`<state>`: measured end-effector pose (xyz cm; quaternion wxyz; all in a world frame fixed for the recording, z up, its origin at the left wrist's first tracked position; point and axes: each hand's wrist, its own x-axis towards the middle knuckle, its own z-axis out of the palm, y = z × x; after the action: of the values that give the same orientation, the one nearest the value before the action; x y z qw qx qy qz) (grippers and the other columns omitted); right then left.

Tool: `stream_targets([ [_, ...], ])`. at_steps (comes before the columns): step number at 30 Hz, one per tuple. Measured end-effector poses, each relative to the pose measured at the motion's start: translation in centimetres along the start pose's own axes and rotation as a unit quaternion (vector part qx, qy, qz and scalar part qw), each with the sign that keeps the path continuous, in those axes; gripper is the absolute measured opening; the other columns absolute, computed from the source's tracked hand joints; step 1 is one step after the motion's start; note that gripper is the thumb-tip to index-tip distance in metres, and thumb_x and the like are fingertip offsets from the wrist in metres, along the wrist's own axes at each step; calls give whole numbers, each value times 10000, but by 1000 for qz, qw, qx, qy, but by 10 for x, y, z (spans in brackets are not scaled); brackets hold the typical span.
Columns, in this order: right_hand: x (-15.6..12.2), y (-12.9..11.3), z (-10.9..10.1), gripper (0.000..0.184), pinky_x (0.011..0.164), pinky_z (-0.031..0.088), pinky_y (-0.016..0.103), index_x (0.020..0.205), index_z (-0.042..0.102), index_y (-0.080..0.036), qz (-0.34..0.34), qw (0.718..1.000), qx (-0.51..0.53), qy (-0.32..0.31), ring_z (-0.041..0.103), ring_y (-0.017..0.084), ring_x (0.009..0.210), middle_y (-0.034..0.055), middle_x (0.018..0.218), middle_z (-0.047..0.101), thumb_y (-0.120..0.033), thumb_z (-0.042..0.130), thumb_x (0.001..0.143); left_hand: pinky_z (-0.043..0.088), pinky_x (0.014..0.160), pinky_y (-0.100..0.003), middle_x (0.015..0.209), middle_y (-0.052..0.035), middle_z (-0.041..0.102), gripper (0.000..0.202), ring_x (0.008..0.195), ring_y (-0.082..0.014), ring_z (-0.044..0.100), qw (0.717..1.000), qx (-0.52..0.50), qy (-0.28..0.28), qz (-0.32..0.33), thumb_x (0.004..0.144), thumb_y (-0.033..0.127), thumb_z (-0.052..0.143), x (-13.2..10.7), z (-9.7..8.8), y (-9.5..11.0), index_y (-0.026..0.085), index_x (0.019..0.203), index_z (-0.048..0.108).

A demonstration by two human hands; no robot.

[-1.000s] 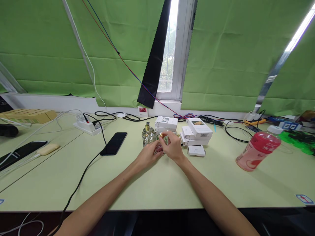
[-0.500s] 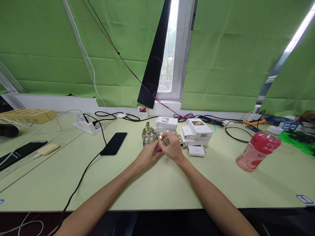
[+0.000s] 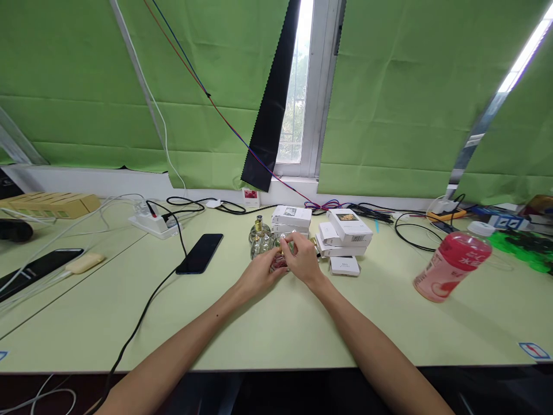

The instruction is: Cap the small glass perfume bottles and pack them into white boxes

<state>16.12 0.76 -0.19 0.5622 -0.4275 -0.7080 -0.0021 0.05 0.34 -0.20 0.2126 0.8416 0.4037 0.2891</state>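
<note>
Working, in apparent judgement, at the gold top (image 3: 280, 249) of a pink bottle (image 3: 279, 264), low at the worktop (image 3: 276, 328), just beside clear bottles (image 3: 260, 245). Clamped around the pink bottle with left hand (image 3: 260, 268); pinched on the gold top with right hand (image 3: 302, 260) — loosening or tightening not discernible. Next, likely calls for firm steadying below, straight handling above.

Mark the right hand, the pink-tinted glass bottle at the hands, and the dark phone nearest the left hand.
Right hand (image 3: 304, 260): head view, back of the hand.
Pink-tinted glass bottle (image 3: 279, 262): head view, visible part of its body.
Dark phone (image 3: 200, 253): head view, middle of the screen.
</note>
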Motion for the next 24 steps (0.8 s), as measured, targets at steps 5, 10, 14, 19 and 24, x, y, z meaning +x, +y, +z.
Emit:
stream_targets([
  [5, 0, 0, 0, 175, 619, 428, 272, 840, 582, -215, 9, 1000, 17, -4, 566, 146, 607, 8, 764, 667, -319, 544, 975, 463, 684, -287, 935, -43, 741, 368, 771, -216, 671, 1000, -2, 1, -1, 910, 323, 619, -1, 0, 0, 190, 1254, 615],
  [10, 1, -3, -1, 139, 652, 464, 284, 926, 651, -202, -1, 999, 37, -5, 595, 154, 636, 34, 864, 714, -297, 557, 963, 461, 696, -293, 880, -41, 725, 247, 788, -222, 673, 1000, 4, 4, -2, 901, 299, 619, 0, 0, 0, 180, 1118, 634],
  [14, 1, -4, -2, 169, 665, 475, 286, 901, 680, -205, -2, 999, 35, -22, 597, 153, 640, 38, 870, 708, -290, 552, 972, 454, 692, -298, 857, -43, 713, 213, 803, -231, 673, 1000, 5, 3, -3, 908, 319, 612, 1, 0, 2, 177, 1066, 618],
  [19, 1, -2, -1, 179, 663, 462, 282, 836, 654, -209, 0, 1000, 27, -15, 571, 145, 616, 20, 813, 675, -289, 561, 966, 454, 686, -298, 844, -39, 708, 216, 809, -233, 673, 1000, 2, 1, -4, 906, 323, 608, 0, -1, 3, 184, 1071, 617],
  [24, 1, -2, 0, 211, 626, 428, 275, 789, 620, -210, 5, 1000, 13, -13, 525, 132, 581, 9, 783, 637, -311, 564, 965, 470, 707, -303, 833, -38, 703, 234, 800, -231, 674, 1000, -2, 8, 4, 905, 327, 612, 0, 0, 1, 186, 1091, 625],
])
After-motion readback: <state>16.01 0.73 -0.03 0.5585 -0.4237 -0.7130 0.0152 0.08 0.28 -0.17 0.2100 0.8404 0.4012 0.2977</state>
